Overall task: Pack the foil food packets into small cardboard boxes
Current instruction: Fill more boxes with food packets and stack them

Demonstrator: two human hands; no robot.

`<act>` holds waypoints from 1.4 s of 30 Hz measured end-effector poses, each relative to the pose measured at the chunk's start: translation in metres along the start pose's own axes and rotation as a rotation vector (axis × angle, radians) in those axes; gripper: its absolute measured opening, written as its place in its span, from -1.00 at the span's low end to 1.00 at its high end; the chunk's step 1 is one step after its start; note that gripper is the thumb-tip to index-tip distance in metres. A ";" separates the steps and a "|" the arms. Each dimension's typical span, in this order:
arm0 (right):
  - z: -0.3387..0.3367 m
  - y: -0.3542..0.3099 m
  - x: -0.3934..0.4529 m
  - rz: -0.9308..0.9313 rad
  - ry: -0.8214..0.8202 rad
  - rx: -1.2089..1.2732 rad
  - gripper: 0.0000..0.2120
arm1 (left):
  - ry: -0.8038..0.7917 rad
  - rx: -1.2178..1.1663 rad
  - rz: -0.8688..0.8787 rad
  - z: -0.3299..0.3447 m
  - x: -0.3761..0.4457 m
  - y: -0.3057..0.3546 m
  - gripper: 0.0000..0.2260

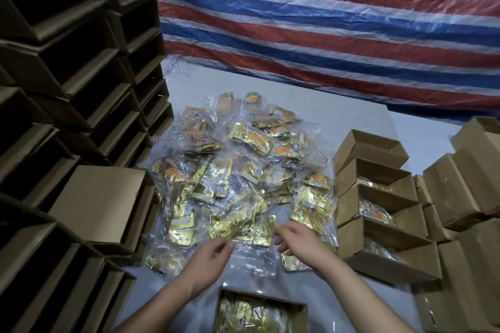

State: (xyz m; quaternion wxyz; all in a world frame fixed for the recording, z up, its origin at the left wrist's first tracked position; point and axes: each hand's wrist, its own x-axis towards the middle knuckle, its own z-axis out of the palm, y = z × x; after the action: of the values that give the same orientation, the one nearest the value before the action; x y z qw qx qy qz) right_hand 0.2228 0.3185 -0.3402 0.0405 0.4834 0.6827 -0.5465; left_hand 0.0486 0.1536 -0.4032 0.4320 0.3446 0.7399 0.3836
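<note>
Gold packets (238, 170) heaped mid-counter (351, 116), pointing every which way. Left hand (213, 251) and right hand (295, 238) loosely curled, empty, over the near edge. Box (301, 308) below, packets flat inside

Gold foil packets (238, 170), sealed in clear plastic sleeves, are heaped loosely at the table's centre. More packets are laid flat in an open cardboard box (297, 311) at the near edge.
</note>
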 end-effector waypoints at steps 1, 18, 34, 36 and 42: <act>0.001 0.000 0.006 -0.003 0.026 -0.011 -0.75 | 0.080 0.024 0.025 -0.005 0.011 0.009 -0.86; 0.016 0.014 0.004 0.032 0.097 0.122 -0.85 | 0.370 0.950 -0.215 -0.020 0.175 0.068 -0.28; 0.003 -0.028 0.041 0.038 0.177 0.427 -0.70 | 0.286 0.003 0.313 -0.024 0.089 0.118 -0.72; 0.003 -0.016 0.037 -0.044 0.088 0.305 -0.41 | 0.354 -0.039 0.333 -0.023 0.079 0.119 -0.80; 0.013 -0.013 0.022 -0.271 -0.078 0.164 -0.13 | 0.351 -0.284 0.217 -0.018 0.063 0.123 -0.75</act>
State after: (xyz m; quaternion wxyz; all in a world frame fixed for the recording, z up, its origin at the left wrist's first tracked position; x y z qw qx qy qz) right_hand 0.1962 0.3225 -0.3492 -0.0468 0.3672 0.6926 -0.6191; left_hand 0.0293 0.2595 -0.3147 0.2973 0.2861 0.7010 0.5817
